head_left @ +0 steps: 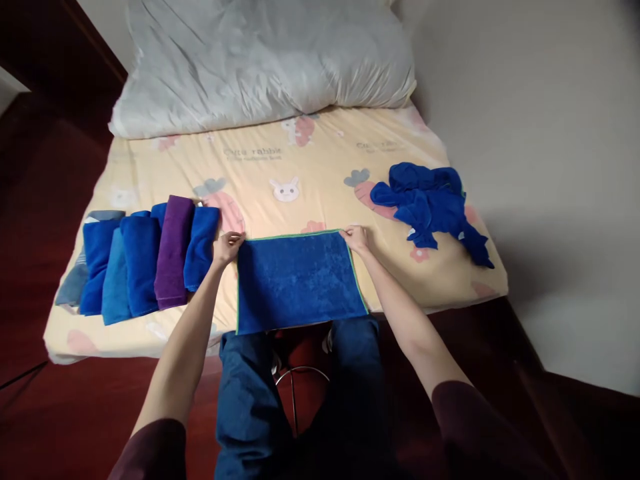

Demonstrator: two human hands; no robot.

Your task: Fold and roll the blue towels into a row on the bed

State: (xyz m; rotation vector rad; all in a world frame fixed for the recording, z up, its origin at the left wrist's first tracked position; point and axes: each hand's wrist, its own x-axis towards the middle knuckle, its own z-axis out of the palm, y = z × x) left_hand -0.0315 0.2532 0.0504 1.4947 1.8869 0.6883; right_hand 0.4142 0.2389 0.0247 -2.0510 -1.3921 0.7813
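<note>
A blue towel (pixel 300 280) with green edging lies spread flat at the bed's front edge. Its far left corner is pinched by my left hand (pixel 229 247), and its far right corner by my right hand (pixel 355 238). The far edge runs nearly straight between both hands. Just left of my left hand lies a row of folded towels, among them a purple towel (pixel 173 253) and a blue one (pixel 201 247). Beyond my right hand, a crumpled heap of blue towels (pixel 430 200) rests on the sheet.
A yellow fitted sheet with rabbit and carrot prints (pixel 285 167) covers the bed. Across the back lies a large grey quilt (pixel 270 67). A bare wall (pixel 540 167) stands on the right. My legs (pixel 255 387) are against the front of the bed.
</note>
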